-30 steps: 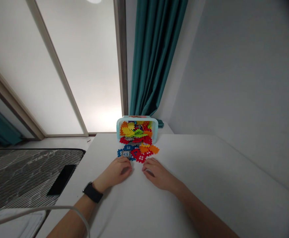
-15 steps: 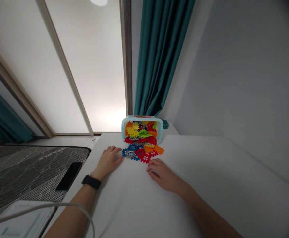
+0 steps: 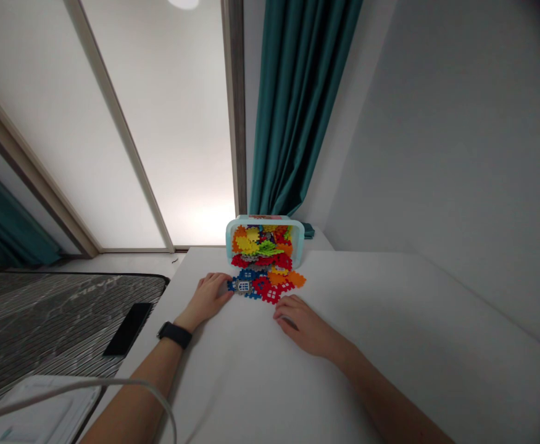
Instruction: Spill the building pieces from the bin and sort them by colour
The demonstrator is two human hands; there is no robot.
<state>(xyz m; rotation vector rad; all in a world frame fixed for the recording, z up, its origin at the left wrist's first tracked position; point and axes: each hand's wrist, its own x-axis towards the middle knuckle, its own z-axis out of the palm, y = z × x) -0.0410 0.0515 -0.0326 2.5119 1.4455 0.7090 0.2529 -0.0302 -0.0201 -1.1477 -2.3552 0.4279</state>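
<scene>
A pale turquoise plastic tub (image 3: 300, 246) lies on its side on the white table (image 3: 232, 376), with its open mouth facing me. It is packed with bright interlocking plastic tiles, and a heap of spilled tiles (image 3: 270, 285) in red, blue and orange spreads out in front of it. My left hand (image 3: 207, 298) rests with its fingertips at the blue tiles and a grey tile with a window (image 3: 244, 286). My right hand (image 3: 304, 325) lies just below the red tiles. A small grey patch shows beneath its fingers, and I cannot tell whether it is a held piece.
A black phone (image 3: 128, 329) lies on a dark striped mat (image 3: 52, 314) left of the table. A white cable (image 3: 89, 383) crosses the lower left. A teal curtain (image 3: 297, 111) hangs behind the tub, with a grey wall (image 3: 436, 154) on the right.
My left hand moved left, away from the tiles, then came back to touch the blue ones. My right hand stayed nearly still, and the view shifted slightly.
</scene>
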